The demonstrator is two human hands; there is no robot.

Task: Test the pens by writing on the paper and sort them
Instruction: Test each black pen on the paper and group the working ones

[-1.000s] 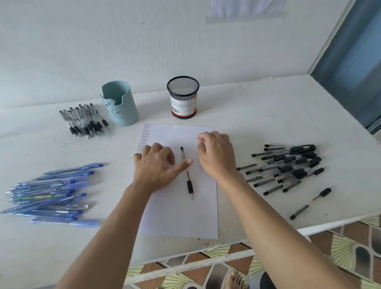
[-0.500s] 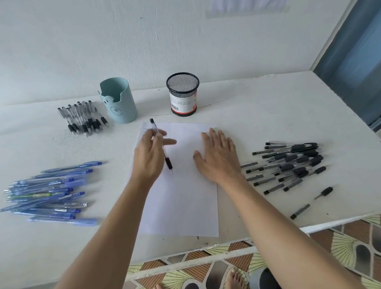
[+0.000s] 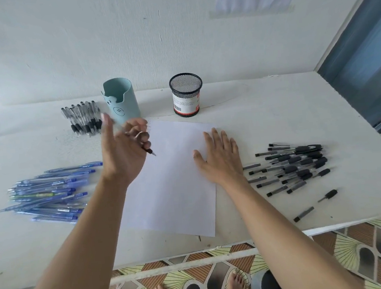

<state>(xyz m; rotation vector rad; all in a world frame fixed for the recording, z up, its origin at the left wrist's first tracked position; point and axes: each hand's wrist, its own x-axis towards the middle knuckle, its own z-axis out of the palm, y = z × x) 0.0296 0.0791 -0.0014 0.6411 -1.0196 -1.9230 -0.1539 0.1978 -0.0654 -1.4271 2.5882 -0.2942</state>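
A white sheet of paper (image 3: 172,180) lies in the middle of the white table (image 3: 263,119). My left hand (image 3: 124,147) is raised over the sheet's upper left corner, palm toward me, and its fingers grip a clear pen with a black grip (image 3: 147,151), tip pointing down to the right just above the paper. My right hand (image 3: 220,157) lies flat with spread fingers on the sheet's right edge. Faint writing marks the paper's top left corner, partly hidden by the left hand.
A pile of blue pens (image 3: 51,194) lies at the left, clear black-grip pens (image 3: 82,118) at the back left, dark pens (image 3: 295,166) at the right. A teal cup (image 3: 121,102) and a black mesh cup (image 3: 186,98) stand behind the paper.
My left hand picked the pen up off the paper, lifted it and turned it palm-up with the tip down. My right hand uncurled and flattened on the paper's right edge.
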